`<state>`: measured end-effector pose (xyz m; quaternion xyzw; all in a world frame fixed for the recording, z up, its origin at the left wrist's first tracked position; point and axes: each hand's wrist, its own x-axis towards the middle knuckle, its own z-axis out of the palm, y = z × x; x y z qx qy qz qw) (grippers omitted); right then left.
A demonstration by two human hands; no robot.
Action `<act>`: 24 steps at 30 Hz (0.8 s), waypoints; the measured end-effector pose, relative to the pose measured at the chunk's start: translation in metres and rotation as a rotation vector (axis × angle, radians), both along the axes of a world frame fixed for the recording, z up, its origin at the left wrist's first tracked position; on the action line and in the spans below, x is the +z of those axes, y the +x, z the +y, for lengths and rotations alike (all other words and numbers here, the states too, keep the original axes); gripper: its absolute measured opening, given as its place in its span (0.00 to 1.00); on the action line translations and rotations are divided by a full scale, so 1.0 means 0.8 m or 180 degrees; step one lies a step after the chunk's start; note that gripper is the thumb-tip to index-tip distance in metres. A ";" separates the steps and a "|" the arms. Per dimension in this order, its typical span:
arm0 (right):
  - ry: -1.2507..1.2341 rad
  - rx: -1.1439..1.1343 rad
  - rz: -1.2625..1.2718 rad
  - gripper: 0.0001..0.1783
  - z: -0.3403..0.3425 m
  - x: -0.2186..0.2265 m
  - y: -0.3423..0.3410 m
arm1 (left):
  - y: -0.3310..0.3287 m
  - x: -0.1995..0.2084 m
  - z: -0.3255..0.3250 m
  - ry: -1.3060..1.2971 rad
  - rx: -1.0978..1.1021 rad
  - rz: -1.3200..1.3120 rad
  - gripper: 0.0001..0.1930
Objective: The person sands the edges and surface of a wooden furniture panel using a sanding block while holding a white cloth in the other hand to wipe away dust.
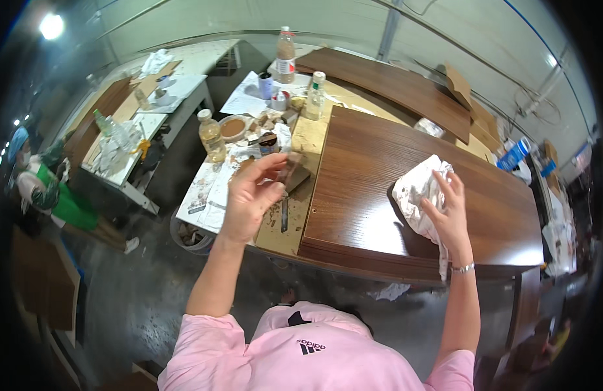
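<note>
Pale wall panels [210, 29] curve behind a cluttered yellow-and-white bench [267, 240]; clock directions run from the middle of the view. At three o'clock, a crumpled white cloth [415, 199] lies over a glossy dark-brown wood-grain board [373, 156], one end hanging toward four. The right hand [453, 212] rests at the cloth with fingers bent and spread; whether that grip has closed on the fabric cannot be told. At nine o'clock, the left hand [249, 199] pinches a small, thin brownish piece [291, 171] between thumb and fingers, its details blurred. Toward ten stand a clear white-capped bottle of yellowish liquid [213, 140] and a round open tub of brown paste [233, 127]. A tall, red-banded plastic bottle [286, 55] stands at twelve.
</note>
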<state>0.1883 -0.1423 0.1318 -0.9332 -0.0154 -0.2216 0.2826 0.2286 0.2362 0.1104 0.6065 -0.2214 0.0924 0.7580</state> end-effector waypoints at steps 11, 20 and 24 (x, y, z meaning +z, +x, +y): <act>-0.0498 -0.0540 0.0307 0.22 0.042 -0.030 0.001 | 0.033 -0.054 0.010 0.1677 0.0086 -0.1030 0.22; -0.0753 -0.0547 0.0137 0.20 0.045 -0.029 -0.003 | 0.182 -0.074 -0.035 0.1713 0.0355 -0.1109 0.20; -0.0781 -0.0580 0.0106 0.19 0.046 -0.031 -0.004 | 0.289 -0.084 -0.065 0.2061 0.0740 -0.1310 0.20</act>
